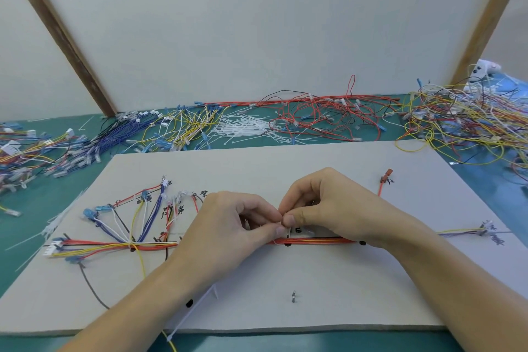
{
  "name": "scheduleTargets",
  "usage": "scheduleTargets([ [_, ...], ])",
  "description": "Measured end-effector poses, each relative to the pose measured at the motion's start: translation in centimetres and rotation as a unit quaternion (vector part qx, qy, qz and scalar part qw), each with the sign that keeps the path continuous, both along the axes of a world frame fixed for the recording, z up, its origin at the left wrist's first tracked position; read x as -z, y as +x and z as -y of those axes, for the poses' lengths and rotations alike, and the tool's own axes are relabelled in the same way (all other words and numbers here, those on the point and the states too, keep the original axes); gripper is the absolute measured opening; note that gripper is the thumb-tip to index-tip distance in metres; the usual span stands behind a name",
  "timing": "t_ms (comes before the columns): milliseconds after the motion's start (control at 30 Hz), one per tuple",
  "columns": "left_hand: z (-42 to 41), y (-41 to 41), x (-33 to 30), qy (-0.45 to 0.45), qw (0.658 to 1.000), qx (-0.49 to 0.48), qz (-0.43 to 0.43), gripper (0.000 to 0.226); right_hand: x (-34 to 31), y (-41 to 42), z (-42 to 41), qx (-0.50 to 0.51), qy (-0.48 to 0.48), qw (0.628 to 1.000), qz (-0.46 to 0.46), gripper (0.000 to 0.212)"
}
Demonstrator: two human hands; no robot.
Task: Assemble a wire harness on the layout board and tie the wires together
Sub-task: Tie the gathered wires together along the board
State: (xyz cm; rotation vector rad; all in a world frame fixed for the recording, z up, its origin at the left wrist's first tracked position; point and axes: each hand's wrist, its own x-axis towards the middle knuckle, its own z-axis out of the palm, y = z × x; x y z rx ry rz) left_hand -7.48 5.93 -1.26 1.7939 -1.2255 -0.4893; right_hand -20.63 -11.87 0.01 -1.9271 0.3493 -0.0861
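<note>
Where marker labels blur, hands pinch tie.

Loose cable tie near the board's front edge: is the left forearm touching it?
Cannot tell. In the head view the left forearm crosses over the loose cable tie, hiding where they meet; a gap or contact beneath isn't visible.

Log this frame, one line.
step: tying bundle | left hand: pinches cable tie | right hand: pinches cable tie | wire bundle: on layout board
</note>
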Motion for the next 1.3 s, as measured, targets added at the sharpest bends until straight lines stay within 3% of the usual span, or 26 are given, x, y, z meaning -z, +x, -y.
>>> scheduleTargets([
  [900, -0.08, -0.19, 0.06, -0.027, 0.999, -0.021, 0.031, 0.014, 0.0, 0.0, 0.17, -0.019, -0.027, 0.999, -0.011, 0.005],
  [1300, -0.16, -0.17, -0.37, -0.017, 0.999, -0.033, 0.001, 0.021, 0.53, 0.21, 0.27, -0.028, -0.051, 0.998, -0.013, 0.004],
])
